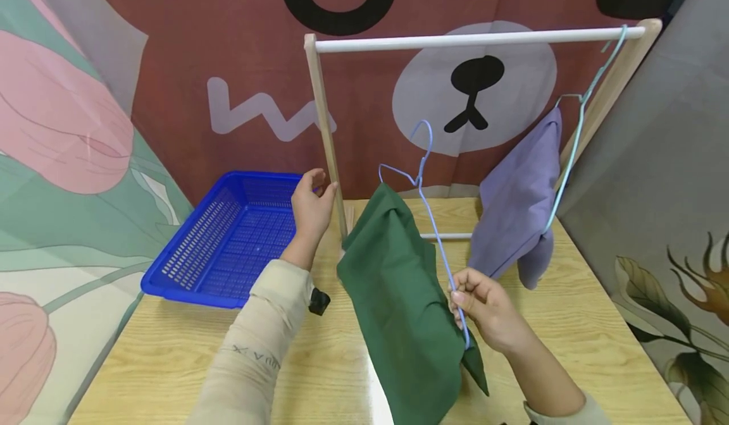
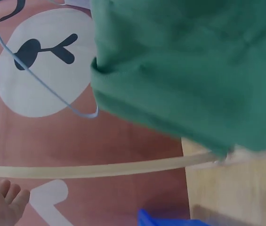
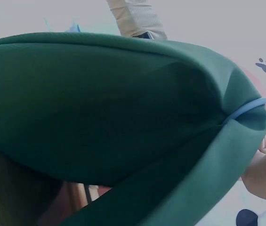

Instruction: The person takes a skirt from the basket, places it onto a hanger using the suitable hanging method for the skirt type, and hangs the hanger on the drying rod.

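My right hand (image 1: 481, 308) pinches the lower right arm of a blue hanger (image 1: 435, 229), whose hook points up below the rail. A green cloth garment (image 1: 398, 298) hangs from this hanger, slanting down towards me; it fills much of both wrist views. Near the left post of the clothes rack (image 1: 478, 40), my left hand (image 1: 312, 210) is raised with loosely bent fingers and nothing held. Whether it touches the post I cannot tell. On the rail's right end hangs a mint hanger (image 1: 579, 128) bearing a purple garment (image 1: 515, 203).
A blue perforated basket (image 1: 196, 248) stands on the wooden table (image 1: 575, 349), left of the rack. Behind is a brown curtain with a printed bear face (image 1: 256, 45). Patterned cloths hang at both sides. The rack's lower white bar (image 1: 447, 236) shows behind the green garment.
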Motion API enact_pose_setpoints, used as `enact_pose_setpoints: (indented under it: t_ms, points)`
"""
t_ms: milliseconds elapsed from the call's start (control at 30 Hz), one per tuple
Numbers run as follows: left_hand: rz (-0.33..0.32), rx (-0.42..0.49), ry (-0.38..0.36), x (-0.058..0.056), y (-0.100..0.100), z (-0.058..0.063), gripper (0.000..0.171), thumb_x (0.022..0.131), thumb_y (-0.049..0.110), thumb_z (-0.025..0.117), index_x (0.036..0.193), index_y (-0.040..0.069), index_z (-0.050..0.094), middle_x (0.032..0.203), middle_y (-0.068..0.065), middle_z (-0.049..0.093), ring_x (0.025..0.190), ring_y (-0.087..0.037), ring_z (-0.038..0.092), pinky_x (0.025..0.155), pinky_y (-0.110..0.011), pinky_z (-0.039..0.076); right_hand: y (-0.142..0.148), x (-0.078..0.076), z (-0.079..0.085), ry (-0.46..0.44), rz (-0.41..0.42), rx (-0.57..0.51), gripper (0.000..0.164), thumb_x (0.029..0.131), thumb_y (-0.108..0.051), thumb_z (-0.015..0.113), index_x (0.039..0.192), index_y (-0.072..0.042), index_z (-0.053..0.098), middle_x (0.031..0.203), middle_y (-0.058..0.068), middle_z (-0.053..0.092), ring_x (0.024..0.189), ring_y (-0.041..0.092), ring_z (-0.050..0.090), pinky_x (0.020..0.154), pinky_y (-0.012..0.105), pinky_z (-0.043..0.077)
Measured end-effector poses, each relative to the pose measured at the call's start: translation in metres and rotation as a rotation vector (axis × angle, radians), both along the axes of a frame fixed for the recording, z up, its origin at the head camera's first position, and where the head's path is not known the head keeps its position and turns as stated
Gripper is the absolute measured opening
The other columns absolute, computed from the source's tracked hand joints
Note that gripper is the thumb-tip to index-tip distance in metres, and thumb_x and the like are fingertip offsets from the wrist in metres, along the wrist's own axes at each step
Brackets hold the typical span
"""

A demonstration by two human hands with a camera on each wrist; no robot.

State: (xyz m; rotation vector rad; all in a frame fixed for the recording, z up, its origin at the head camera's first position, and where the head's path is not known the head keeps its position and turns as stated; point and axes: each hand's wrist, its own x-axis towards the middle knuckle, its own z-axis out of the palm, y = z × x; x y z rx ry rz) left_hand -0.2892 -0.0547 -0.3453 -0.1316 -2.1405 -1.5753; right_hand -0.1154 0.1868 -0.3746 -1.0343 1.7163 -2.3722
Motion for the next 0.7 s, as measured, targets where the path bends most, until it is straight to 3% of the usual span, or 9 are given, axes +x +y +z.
enact_pose_setpoints:
  t_ms: [200, 533, 700]
  points:
    - [0.025, -0.025, 0.000, -0.010, 0.000, 0.009, 0.032, 0.078, 0.004, 0.062, 0.107, -0.005, 0.051, 0.102, -0.017, 0.055, 0.096, -0.022, 0.052, 0.081, -0.025, 0.043, 0.002, -0.006, 0.009, 0.018, 0.012, -0.014, 0.023, 0.088, 0.012, 0.031, 0.094, -0.002, 0.049, 0.077, 0.000, 0.048, 0.066, 0.006, 0.048, 0.048, 0.019, 0.042]
    - [0.017, -0.094, -0.056, -0.020, 0.005, 0.024, 0.046, 0.079, 0.011, 0.062, 0.120, -0.003, 0.045, 0.114, -0.016, 0.052, 0.102, -0.024, 0.051, 0.083, -0.025, 0.042, 0.006, -0.012, 0.025, 0.014, -0.023, -0.018, 0.025, 0.088, 0.011, 0.031, 0.094, -0.003, 0.051, 0.076, 0.000, 0.050, 0.064, 0.006, 0.049, 0.048, 0.017, 0.042]
    - [0.021, -0.129, -0.042, -0.024, 0.006, 0.028, 0.046, 0.080, 0.012, 0.062, 0.120, -0.002, 0.046, 0.112, -0.015, 0.054, 0.100, -0.023, 0.052, 0.082, -0.024, 0.042, 0.006, -0.014, 0.034, 0.011, -0.043, -0.020, 0.023, 0.088, 0.010, 0.033, 0.093, -0.002, 0.051, 0.075, 0.001, 0.050, 0.063, 0.007, 0.049, 0.048, 0.016, 0.042]
